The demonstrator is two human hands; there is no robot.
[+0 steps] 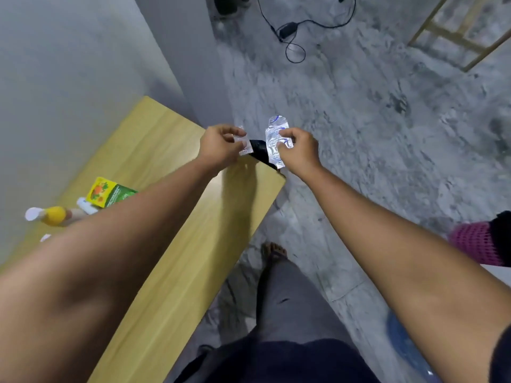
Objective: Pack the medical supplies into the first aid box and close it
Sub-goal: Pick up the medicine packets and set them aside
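Note:
My right hand (297, 152) pinches a silver foil blister strip (273, 134) with blue print, held upright above the far corner of the wooden table (193, 217). My left hand (221, 146) grips a smaller silver foil strip (242, 143) close beside it. A black object (260, 150) shows between the two hands at the table's corner; what it is I cannot tell. A green and yellow medicine box (107, 192), a white tube (85, 205) and a bottle with a yellow part (52, 215) lie on the table at the left, partly hidden by my left forearm. No first aid box is in view.
The table stands against a grey wall (69, 78). Right of it is rough concrete floor with a black cable and adapter (287, 30), a wooden frame (464, 31) at the far right, and a pink knitted item (475, 243). My leg and bare foot (273, 251) are below.

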